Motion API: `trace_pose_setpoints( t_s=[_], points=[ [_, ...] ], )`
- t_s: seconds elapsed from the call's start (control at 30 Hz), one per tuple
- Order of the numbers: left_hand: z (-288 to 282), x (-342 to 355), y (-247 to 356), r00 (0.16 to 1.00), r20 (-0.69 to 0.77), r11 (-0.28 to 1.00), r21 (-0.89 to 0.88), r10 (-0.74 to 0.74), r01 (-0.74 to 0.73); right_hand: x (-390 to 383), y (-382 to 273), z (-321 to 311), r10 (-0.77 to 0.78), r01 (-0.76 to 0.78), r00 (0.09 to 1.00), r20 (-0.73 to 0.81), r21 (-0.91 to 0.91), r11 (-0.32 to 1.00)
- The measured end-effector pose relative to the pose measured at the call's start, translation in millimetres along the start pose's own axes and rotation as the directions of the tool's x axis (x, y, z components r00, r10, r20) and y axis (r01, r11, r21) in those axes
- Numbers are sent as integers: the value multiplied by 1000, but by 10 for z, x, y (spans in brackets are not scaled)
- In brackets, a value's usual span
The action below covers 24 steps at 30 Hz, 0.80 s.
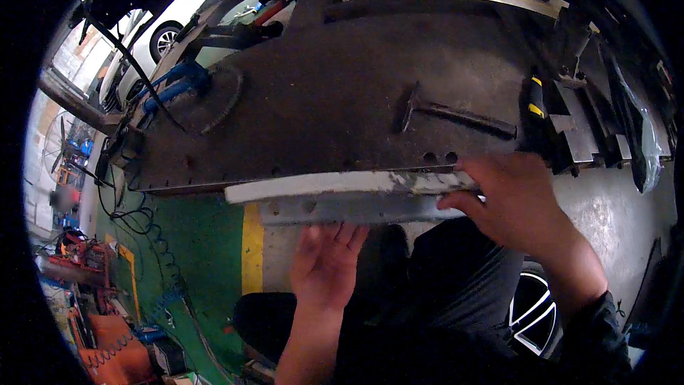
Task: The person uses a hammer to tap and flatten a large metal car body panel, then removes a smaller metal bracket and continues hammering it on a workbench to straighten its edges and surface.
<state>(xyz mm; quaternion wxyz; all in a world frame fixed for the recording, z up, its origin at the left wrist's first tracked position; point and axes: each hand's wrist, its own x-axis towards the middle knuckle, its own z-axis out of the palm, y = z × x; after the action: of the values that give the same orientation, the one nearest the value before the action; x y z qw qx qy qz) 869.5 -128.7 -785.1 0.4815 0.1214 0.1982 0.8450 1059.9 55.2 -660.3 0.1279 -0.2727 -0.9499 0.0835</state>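
Observation:
A long, slightly curved metal bar, scuffed white along its upper face and grey with holes below, is held level along the front edge of the dark workbench. My right hand is closed around the bar's right end, thumb on the near side. Palm turned up, my left hand supports the lower edge left of the middle; its fingertips are partly hidden by the bar. Beyond my right hand a hammer lies on the bench.
A blue angle-grinder-like tool sits at the bench's left, with cables hanging below it. Several metal blocks and a black-and-yellow handle are at the right. Beside my right leg is a spoked wheel; orange equipment stands lower left.

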Motion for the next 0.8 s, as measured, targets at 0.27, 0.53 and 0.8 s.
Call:
trace_pose_setpoints(
  t_s=[0.27,0.53,0.8],
  points=[
    [-275,645,-249,873,-477,980,101,-101,169,482,185,576,5,1,997,79,-82,997],
    [-561,828,-309,859,-502,966,158,-101,206,637,21,578,105,-76,978,179,-160,984],
    [-340,941,-227,819,-563,977,88,-113,195,684,-196,599,232,-203,946,226,-145,968]
  ],
)
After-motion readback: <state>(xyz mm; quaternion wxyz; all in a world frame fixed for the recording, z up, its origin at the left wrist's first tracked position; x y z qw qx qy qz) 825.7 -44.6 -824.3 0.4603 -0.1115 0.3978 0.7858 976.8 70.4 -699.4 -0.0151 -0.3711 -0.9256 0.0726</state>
